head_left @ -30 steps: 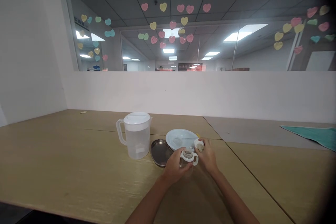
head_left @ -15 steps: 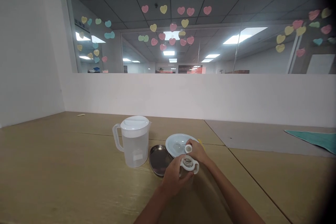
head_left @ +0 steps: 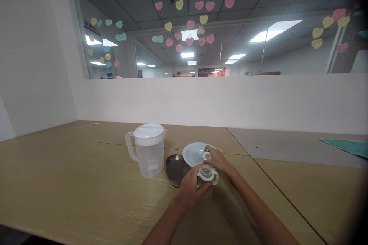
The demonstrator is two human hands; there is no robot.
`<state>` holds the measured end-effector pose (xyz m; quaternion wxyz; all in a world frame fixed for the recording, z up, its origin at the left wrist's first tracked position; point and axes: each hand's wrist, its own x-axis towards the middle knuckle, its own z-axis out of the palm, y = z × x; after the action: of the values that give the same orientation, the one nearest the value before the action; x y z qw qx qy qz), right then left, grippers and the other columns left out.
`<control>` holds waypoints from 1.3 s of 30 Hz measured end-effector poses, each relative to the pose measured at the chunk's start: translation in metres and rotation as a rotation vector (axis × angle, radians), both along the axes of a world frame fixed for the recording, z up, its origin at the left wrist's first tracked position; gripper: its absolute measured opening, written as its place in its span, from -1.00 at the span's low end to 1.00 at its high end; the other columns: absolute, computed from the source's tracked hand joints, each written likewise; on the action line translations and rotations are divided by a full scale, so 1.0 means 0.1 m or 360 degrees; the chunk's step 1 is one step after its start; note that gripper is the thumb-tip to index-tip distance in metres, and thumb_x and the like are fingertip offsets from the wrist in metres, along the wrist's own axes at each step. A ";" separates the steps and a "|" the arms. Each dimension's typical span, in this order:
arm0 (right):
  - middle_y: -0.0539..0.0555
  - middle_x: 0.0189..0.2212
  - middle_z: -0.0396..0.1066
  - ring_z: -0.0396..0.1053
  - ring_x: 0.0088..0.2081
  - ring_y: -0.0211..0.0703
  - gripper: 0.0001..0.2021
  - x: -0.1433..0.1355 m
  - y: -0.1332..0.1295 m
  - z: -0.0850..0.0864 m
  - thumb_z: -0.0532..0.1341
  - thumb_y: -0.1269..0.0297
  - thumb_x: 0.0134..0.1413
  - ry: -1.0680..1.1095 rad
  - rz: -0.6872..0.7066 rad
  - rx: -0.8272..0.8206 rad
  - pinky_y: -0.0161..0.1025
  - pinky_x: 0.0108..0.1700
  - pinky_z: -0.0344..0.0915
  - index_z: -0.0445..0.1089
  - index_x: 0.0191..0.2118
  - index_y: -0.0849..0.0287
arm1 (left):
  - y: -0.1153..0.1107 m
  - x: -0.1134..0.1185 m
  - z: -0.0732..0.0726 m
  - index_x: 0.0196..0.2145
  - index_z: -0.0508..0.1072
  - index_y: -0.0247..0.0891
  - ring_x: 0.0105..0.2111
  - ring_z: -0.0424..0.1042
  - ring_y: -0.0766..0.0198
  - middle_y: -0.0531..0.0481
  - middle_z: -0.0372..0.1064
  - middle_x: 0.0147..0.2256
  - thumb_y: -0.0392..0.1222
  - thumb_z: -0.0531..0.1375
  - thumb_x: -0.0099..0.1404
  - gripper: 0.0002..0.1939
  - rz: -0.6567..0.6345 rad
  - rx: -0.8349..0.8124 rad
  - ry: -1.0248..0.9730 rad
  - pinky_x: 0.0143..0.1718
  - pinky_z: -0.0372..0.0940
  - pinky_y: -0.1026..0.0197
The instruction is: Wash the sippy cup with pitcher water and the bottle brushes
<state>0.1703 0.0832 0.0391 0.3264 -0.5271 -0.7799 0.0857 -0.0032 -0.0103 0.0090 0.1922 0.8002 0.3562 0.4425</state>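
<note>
Left grip: the left hand [head_left: 192, 185] is wrapped around a small clear bottle [head_left: 204, 179], fingers clamped on its side.
Bottle: upright on the bench [head_left: 86, 183], topped by a white collar [head_left: 207, 173] with side handles, its mouth uncovered.
Right grip: the right hand [head_left: 218, 159] pinches a small white cap [head_left: 206, 155] between its fingertips, closed on it.
Cap: held just above and behind the bottle's mouth, over the near rim of the white plate [head_left: 193, 151].
Steel tray [head_left: 174, 166]: just left of the bottle, touching the plate's edge.
Pitcher [head_left: 147, 149]: translucent, white lid on, left of the tray.
Teal cloth [head_left: 347, 146]: far right, well apart.
</note>
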 end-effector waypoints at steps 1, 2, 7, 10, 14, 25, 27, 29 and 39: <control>-0.05 -0.43 0.37 0.27 -0.38 -0.20 -0.70 0.00 0.00 0.00 0.27 0.28 -0.30 0.0021 0.0020 -0.0020 -0.34 -0.36 0.06 0.31 -0.30 0.09 | 0.00 0.00 0.00 0.08 0.20 -0.18 0.03 0.24 0.11 -0.10 0.26 0.05 0.02 0.15 0.17 -0.46 0.0007 0.0000 0.0007 0.08 0.14 0.09; -0.04 -0.45 0.38 0.27 -0.39 -0.19 -0.73 0.00 0.01 0.00 0.27 0.24 -0.28 0.0041 0.0044 -0.0035 -0.33 -0.36 0.08 0.34 -0.32 0.10 | 0.00 0.00 0.00 0.08 0.20 -0.18 0.04 0.24 0.11 -0.10 0.26 0.05 0.02 0.16 0.17 -0.45 0.0017 -0.0001 0.0013 0.08 0.14 0.09; 0.02 -0.43 0.41 0.30 -0.37 -0.18 -0.75 -0.05 -0.01 0.02 0.23 0.11 -0.17 0.0166 0.0090 -0.0091 -0.30 -0.33 0.13 0.39 -0.37 0.17 | -0.03 0.00 0.02 0.06 0.23 -0.17 0.01 0.26 0.12 -0.08 0.29 0.02 0.03 0.16 0.17 -0.48 0.0036 0.0000 0.0015 0.05 0.16 0.11; -0.01 -0.46 0.38 0.29 -0.40 -0.20 -0.75 -0.06 -0.04 0.06 0.20 0.07 -0.13 0.0176 0.0084 -0.0129 -0.31 -0.36 0.12 0.34 -0.37 0.15 | -0.03 0.00 0.04 0.05 0.23 -0.16 0.00 0.27 0.13 -0.06 0.30 0.01 0.03 0.16 0.17 -0.48 0.0036 0.0002 0.0023 0.04 0.17 0.13; -0.05 -0.50 0.34 0.26 -0.45 -0.23 -0.73 -0.03 -0.05 0.09 0.18 0.05 -0.10 0.0195 0.0064 -0.0074 -0.33 -0.41 0.10 0.25 -0.36 0.14 | -0.03 -0.01 0.05 0.05 0.23 -0.18 0.01 0.27 0.12 -0.09 0.29 0.02 0.06 0.16 0.16 -0.46 0.0043 0.0000 0.0037 0.05 0.16 0.11; 0.01 -0.52 0.35 0.28 -0.49 -0.20 -0.76 -0.01 0.03 0.09 0.12 0.10 0.03 0.0029 -0.0117 0.0324 -0.34 -0.43 0.04 0.22 -0.28 0.16 | -0.02 -0.01 0.03 0.09 0.19 -0.21 0.05 0.23 0.16 -0.10 0.25 0.05 0.06 0.14 0.18 -0.43 0.0074 0.0020 0.0126 0.09 0.12 0.11; 0.01 -0.53 0.35 0.28 -0.49 -0.20 -0.78 -0.01 0.01 0.10 0.10 0.10 0.05 -0.0016 -0.0133 0.0373 -0.33 -0.43 0.03 0.22 -0.31 0.15 | -0.02 -0.01 0.03 0.09 0.19 -0.22 0.05 0.23 0.16 -0.10 0.25 0.05 0.06 0.13 0.18 -0.43 0.0079 0.0028 0.0134 0.09 0.11 0.11; 0.02 -0.52 0.36 0.28 -0.49 -0.20 -0.79 -0.02 -0.01 0.10 0.09 0.09 0.07 -0.0051 -0.0150 0.0409 -0.33 -0.43 0.02 0.23 -0.36 0.14 | -0.01 -0.01 0.03 0.09 0.19 -0.22 0.05 0.23 0.17 -0.10 0.26 0.05 0.06 0.14 0.18 -0.43 0.0065 0.0033 0.0134 0.09 0.12 0.12; 0.00 -0.52 0.35 0.28 -0.48 -0.19 -0.85 0.05 0.00 0.08 0.11 0.18 0.03 -0.0203 -0.0281 0.0505 -0.33 -0.45 -0.06 0.20 -0.35 0.14 | 0.01 -0.02 -0.01 0.10 0.19 -0.24 0.06 0.24 0.12 -0.15 0.26 0.05 0.02 0.15 0.17 -0.42 0.0062 0.0097 0.0119 0.09 0.16 0.06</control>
<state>0.1749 0.0831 0.0470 0.3616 -0.5397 -0.7536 -0.1009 -0.0048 -0.0092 0.0080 0.1457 0.8145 0.3652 0.4267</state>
